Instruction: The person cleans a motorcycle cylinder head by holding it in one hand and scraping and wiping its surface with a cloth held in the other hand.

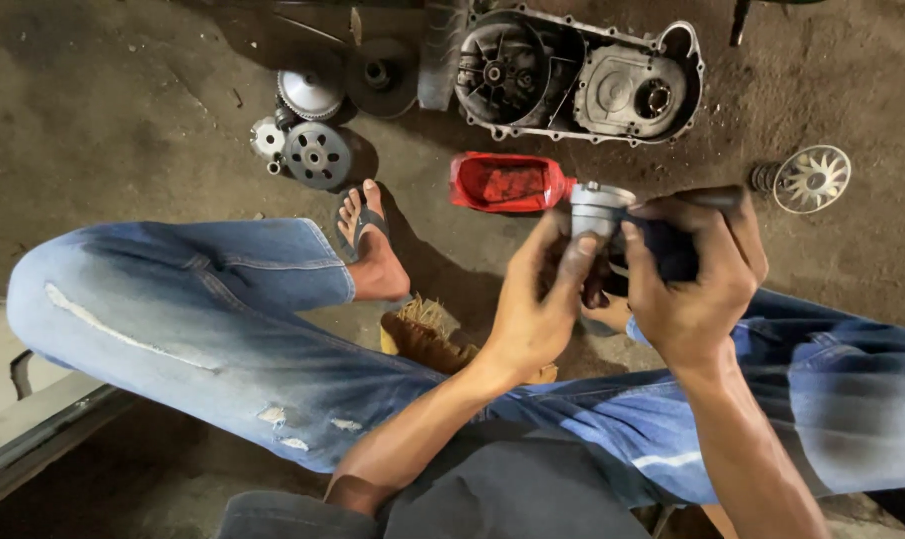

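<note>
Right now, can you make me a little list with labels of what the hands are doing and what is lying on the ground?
Left hand: holds a grey metal part
Right hand: presses a dark cloth against the part
Seat: person sits low, in blue jeans
Foot: bare, in a sandal
Ground: red tray, engine cover, round metal discs, white fan wheel

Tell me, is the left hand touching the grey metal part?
Touching. The head view shows the left hand with its fingers wrapped on the grey metal part.
</note>
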